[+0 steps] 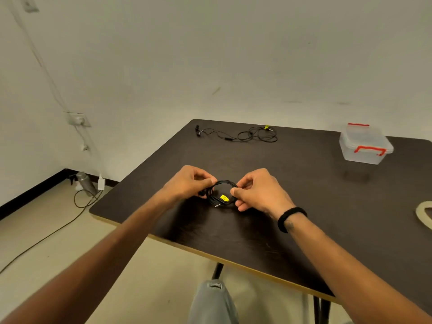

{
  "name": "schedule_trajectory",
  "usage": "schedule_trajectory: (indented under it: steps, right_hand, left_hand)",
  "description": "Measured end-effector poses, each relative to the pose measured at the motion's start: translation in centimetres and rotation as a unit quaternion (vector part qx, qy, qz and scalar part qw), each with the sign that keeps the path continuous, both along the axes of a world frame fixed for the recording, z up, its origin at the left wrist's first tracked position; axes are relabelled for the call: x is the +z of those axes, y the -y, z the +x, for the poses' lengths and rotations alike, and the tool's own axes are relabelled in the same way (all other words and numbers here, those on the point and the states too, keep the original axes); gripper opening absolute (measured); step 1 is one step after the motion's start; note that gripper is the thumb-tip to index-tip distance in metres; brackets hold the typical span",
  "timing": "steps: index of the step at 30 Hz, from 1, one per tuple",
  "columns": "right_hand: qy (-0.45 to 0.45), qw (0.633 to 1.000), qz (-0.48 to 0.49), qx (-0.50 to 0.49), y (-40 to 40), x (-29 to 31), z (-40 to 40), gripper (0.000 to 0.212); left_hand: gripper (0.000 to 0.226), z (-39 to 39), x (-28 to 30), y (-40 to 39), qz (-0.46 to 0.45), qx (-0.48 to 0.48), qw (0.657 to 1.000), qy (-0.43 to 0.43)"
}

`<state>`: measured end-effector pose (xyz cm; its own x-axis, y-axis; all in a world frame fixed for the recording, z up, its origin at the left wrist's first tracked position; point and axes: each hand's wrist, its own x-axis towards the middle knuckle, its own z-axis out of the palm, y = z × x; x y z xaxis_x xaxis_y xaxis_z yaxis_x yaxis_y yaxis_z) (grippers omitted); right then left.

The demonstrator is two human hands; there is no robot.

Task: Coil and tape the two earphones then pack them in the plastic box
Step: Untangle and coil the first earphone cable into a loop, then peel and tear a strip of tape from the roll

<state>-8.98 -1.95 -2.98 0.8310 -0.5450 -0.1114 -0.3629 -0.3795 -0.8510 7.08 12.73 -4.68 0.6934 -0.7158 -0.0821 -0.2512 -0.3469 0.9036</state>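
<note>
A black earphone is wound into a small coil with a yellow tag on it, held just above the dark table. My left hand pinches the coil's left side and my right hand pinches its right side. A second black earphone lies loose and uncoiled near the table's far edge, also with a yellow tag. The clear plastic box with red latches stands shut at the far right. A roll of pale tape lies at the right edge of view, partly cut off.
The table's near edge runs diagonally in front of me, with my knee below it. On the floor at left lie a metal bottle, a white charger and a trailing cable. A wall stands close behind the table.
</note>
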Motion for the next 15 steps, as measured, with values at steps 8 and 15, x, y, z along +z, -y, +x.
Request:
schedule_trajectory:
  steps: [8, 15]
  right_hand:
    - [-0.053, 0.996, -0.074, -0.002, -0.6, -0.2, -0.4, 0.028]
    - [-0.04, 0.995, -0.091, -0.023, 0.5, 0.8, -1.3, 0.026]
  left_hand:
    - [0.027, -0.1, 0.1, 0.5, 0.085, -0.033, 0.955, 0.283]
    - [0.032, -0.9, 1.1, 0.5, -0.03, 0.077, 0.967, 0.243]
